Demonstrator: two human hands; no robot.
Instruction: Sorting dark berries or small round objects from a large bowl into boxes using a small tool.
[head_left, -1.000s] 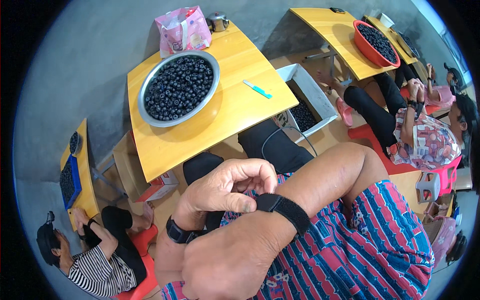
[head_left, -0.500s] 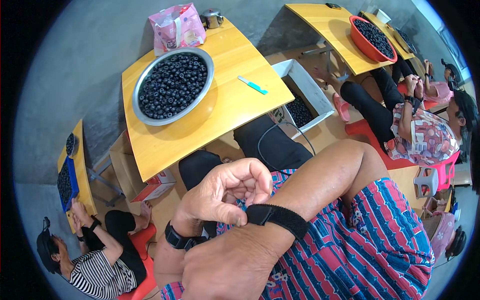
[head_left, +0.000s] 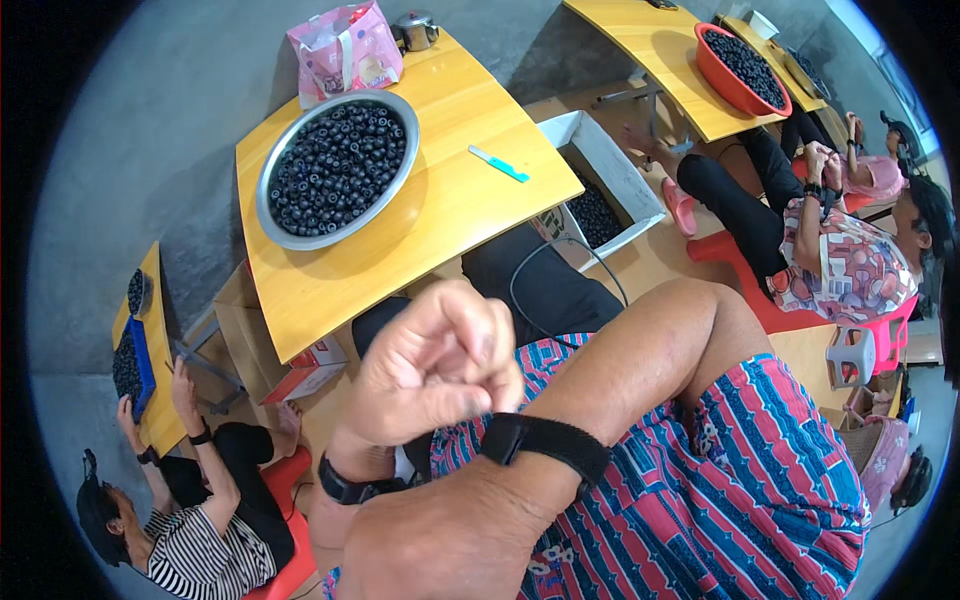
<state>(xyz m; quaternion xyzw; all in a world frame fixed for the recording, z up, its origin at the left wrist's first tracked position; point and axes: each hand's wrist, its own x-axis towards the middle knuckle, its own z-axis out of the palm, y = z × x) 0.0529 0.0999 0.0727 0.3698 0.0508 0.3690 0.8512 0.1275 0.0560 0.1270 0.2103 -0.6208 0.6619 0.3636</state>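
Note:
My left hand (head_left: 435, 375) is raised over my crossed right forearm, its fingers curled in toward the thumb with nothing visible in them. Just beside it, a black strap (head_left: 550, 442) wraps my right wrist. A second black band (head_left: 355, 487) circles my left wrist. My right hand (head_left: 435, 540) shows its back, low in the view; its fingers are hidden and blurred. Beyond the hands, a metal basin (head_left: 268, 215) full of small dark round pieces (head_left: 340, 165) stands on a yellow table (head_left: 460, 215). A small knife (head_left: 500, 163) with a green handle lies to its right.
A pink bag (head_left: 345, 55) and a metal pot (head_left: 415, 32) stand at the table's back. Right of the table, a white box (head_left: 635, 180) holds more dark pieces. Seated people work at both sides; a red basin (head_left: 718, 78) stands on another table.
My left hand has lifted slightly off the right wrist's strap, and its fingers have curled in more. The person at the left has drawn their hands apart.

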